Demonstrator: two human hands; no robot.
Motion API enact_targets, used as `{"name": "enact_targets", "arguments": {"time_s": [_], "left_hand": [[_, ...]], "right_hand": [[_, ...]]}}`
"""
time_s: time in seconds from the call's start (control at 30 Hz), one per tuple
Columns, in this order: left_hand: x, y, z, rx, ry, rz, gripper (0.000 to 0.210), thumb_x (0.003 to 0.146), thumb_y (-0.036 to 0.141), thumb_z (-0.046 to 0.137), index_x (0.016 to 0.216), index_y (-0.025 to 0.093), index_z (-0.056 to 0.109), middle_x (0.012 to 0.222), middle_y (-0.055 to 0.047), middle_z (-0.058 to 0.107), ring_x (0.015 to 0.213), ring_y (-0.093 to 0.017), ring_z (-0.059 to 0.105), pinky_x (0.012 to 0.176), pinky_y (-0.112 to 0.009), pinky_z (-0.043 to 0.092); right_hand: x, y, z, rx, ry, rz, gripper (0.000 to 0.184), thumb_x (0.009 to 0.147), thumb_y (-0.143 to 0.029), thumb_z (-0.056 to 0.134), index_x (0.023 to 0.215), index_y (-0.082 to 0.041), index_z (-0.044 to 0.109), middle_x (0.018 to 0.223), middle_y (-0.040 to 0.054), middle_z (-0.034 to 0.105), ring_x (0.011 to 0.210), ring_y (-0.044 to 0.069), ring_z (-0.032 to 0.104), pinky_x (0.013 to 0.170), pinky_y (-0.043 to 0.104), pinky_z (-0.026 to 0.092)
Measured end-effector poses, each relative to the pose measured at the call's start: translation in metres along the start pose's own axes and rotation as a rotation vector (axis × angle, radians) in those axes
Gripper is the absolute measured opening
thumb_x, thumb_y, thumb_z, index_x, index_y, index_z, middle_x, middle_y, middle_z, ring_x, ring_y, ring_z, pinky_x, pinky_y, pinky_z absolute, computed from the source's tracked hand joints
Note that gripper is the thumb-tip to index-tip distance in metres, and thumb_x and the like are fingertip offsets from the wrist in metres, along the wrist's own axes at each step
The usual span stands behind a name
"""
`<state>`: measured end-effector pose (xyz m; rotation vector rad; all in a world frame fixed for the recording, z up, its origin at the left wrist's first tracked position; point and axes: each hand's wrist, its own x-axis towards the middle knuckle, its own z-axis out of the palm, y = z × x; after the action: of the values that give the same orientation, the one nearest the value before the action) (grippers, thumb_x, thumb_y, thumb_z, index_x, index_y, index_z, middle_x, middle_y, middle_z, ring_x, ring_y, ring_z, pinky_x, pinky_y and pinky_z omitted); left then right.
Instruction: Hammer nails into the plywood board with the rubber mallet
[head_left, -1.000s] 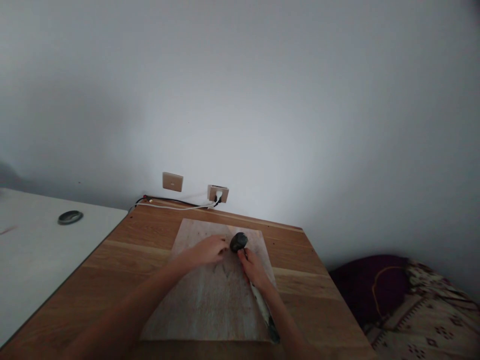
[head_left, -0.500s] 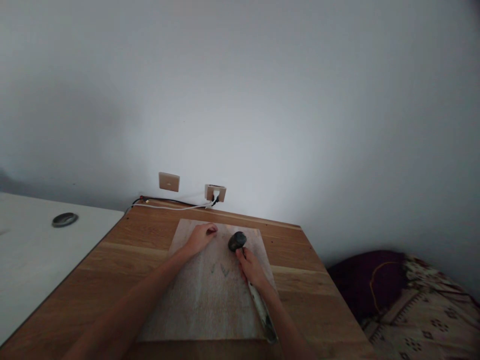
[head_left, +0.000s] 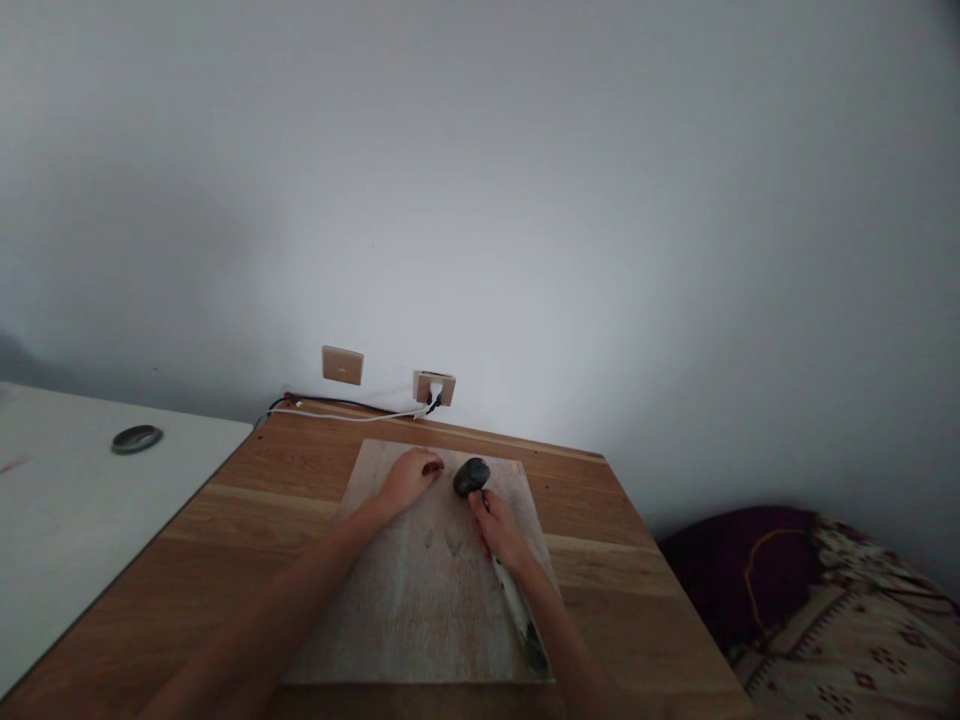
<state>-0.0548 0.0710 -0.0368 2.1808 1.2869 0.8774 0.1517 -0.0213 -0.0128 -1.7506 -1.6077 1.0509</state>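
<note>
A hammer with a bulky dark head [head_left: 472,477] and a long pale, worn handle is gripped close to its head by my right hand [head_left: 502,530]. The handle runs back under my forearm toward the front of a whitish board [head_left: 405,620]. Just left of the hammer's head, my left hand [head_left: 407,480] is over the far part of the board, its fingers curled and pinched together. Whatever may be between those fingertips is too small to make out. Two small dark marks or slivers [head_left: 452,543] show on the board between my hands.
The board lies on a wooden table [head_left: 247,550]. A white surface [head_left: 75,520] adjoins it on the left, with a dark oval object [head_left: 136,439] on it. Cables run along the back edge to a wall socket [head_left: 434,388]. Patterned fabric and a purple cushion [head_left: 780,570] are at the right.
My left hand has shifted slightly right, toward the hammer's head. The hammer's head has moved a little left and up in my right hand's grip. The view has turned slightly.
</note>
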Motion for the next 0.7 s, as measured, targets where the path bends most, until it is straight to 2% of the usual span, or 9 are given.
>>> {"name": "enact_targets", "arguments": {"time_s": [0.13,0.2,0.3,0.47,0.6,0.7], "left_hand": [[-0.001,0.000,0.001,-0.054,-0.005,-0.048,0.025,0.082,0.012,0.062,0.102,0.019,0.076,0.094,-0.007,0.078,0.090,-0.023,0.071,0.087,-0.032,0.051],[-0.002,0.000,0.000,-0.080,0.004,-0.054,0.033,0.080,0.010,0.062,0.109,0.018,0.074,0.094,-0.007,0.078,0.088,-0.022,0.071,0.084,-0.032,0.052],[-0.003,0.001,-0.001,-0.067,0.037,-0.057,0.036,0.076,0.008,0.063,0.110,0.017,0.073,0.096,-0.007,0.077,0.089,-0.024,0.069,0.082,-0.033,0.051],[-0.003,-0.002,0.003,-0.084,0.027,-0.092,0.052,0.073,0.005,0.059,0.123,0.017,0.067,0.093,-0.006,0.077,0.086,-0.022,0.069,0.082,-0.032,0.051],[-0.002,-0.002,0.003,-0.089,0.012,-0.090,0.053,0.073,0.003,0.056,0.124,0.016,0.066,0.093,-0.006,0.076,0.088,-0.023,0.070,0.085,-0.035,0.053],[-0.009,0.006,-0.006,-0.035,0.025,-0.059,0.057,0.073,0.004,0.058,0.128,0.017,0.062,0.107,-0.009,0.075,0.101,-0.026,0.070,0.095,-0.040,0.053]], "right_hand": [[0.012,-0.025,0.005,0.017,-0.026,-0.035,0.030,0.105,-0.045,0.037,0.095,-0.021,0.051,0.045,-0.0099,0.043,0.034,0.012,0.044,0.040,0.022,0.032],[0.017,-0.036,0.007,0.017,-0.026,-0.042,0.028,0.105,-0.043,0.039,0.093,-0.021,0.050,0.049,-0.0094,0.045,0.034,0.011,0.045,0.039,0.021,0.032],[0.022,-0.046,0.010,-0.003,-0.037,-0.035,0.027,0.106,-0.040,0.040,0.091,-0.021,0.050,0.056,-0.0078,0.049,0.035,0.010,0.047,0.038,0.020,0.033],[0.024,-0.045,0.014,-0.078,-0.058,-0.035,0.026,0.107,-0.038,0.040,0.094,-0.019,0.053,0.058,-0.0066,0.051,0.036,0.010,0.048,0.040,0.021,0.035],[0.022,-0.043,0.015,-0.100,-0.040,-0.055,0.026,0.106,-0.039,0.042,0.095,-0.019,0.055,0.058,-0.0052,0.053,0.038,0.011,0.049,0.044,0.022,0.037],[0.015,-0.039,0.011,-0.071,-0.038,-0.069,0.026,0.105,-0.040,0.043,0.092,-0.020,0.053,0.056,-0.0061,0.051,0.038,0.011,0.048,0.043,0.022,0.035]]}}
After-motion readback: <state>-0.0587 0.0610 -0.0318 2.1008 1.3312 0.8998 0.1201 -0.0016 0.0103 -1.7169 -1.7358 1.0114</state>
